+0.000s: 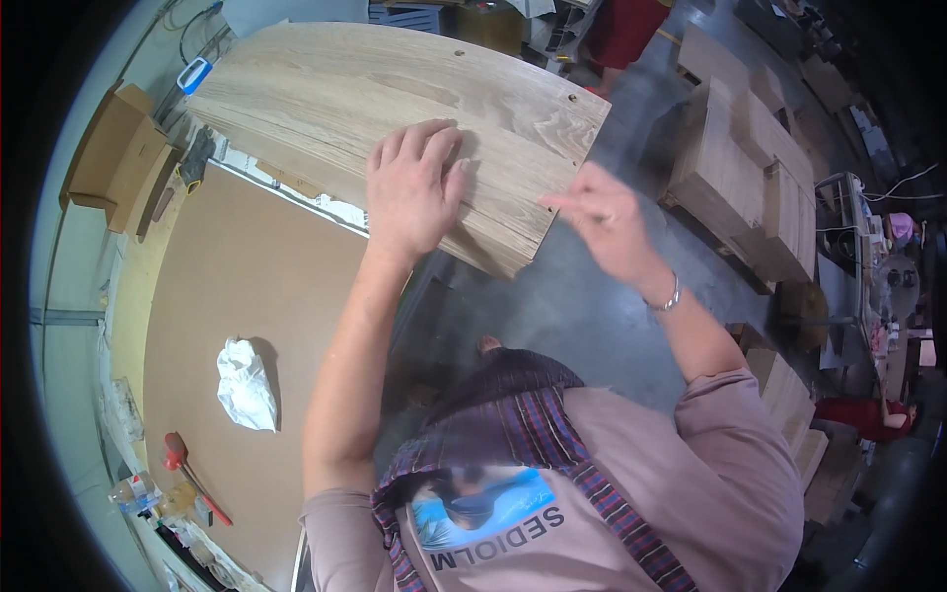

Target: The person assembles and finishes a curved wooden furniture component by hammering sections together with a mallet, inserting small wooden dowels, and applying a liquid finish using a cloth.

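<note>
A long light wood-grain panel [395,79] with small holes near its right end lies across the far side, its end reaching out over the floor. My left hand [414,183] rests on the panel's near part, fingers apart and slightly bent, holding nothing. At the panel's right end, my right hand [602,217] is closed in a pinch beside a small dark hole near the corner. Whatever is between its fingertips, if anything, is too small to make out.
The brown tabletop [266,286] at left bears a crumpled white cloth [246,385] and a red-headed mallet [176,452]. An open cardboard box [113,158] stands at the far left. Stacked wooden panels [735,178] stand on the floor to the right. Another person [626,35] is at the far side.
</note>
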{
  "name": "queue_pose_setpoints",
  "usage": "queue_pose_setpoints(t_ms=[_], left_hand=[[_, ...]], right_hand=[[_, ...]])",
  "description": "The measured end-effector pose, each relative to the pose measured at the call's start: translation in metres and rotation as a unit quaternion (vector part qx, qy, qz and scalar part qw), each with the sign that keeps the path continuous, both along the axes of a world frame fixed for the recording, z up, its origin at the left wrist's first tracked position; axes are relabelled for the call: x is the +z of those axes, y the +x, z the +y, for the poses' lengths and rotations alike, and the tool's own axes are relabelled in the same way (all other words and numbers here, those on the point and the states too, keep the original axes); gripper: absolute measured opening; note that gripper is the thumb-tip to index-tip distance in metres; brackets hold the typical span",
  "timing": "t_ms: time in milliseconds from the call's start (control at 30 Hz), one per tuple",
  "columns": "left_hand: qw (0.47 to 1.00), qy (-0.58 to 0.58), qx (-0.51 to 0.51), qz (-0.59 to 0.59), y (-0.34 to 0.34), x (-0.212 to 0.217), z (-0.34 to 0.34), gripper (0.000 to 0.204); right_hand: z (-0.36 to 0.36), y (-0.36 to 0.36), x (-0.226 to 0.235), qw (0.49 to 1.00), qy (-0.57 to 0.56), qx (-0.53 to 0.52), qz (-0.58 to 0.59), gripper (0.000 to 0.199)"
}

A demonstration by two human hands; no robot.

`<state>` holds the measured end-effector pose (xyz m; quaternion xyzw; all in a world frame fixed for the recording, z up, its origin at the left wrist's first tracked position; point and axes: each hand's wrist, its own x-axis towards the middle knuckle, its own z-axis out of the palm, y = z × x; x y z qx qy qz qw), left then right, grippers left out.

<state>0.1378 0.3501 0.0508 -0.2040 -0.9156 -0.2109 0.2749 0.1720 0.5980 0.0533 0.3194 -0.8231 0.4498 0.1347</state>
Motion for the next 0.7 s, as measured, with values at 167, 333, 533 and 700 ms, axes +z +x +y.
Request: queue_pose_setpoints(t_ms=[167,333,533,700], left_hand=[[1.0,-0.002,-0.007,0.002,-0.001,0.002,0.003,0.032],[1.0,0.001,0.003,-0.001,0.001,-0.001,-0.001,0.031],[1.0,-0.001,0.001,0.013,-0.002,-0.003,0.001,0.029],[1.0,0.0,-0.002,0.016,-0.002,-0.004,-0.003,0.029]], right_hand=[[0.019,-0.026,0.001,0.989,-0.006,-0.146,-0.036,0.019],[-0.02,0.029,-0.002,0.999,0.023,-0.031,0.039,0.022],[-0.014,0.022,-0.001,0.994,0.001,-0.107,-0.025,0.025],[-0.032,0.05,0.002,0.996,-0.031,0.007,-0.087,0.036]])
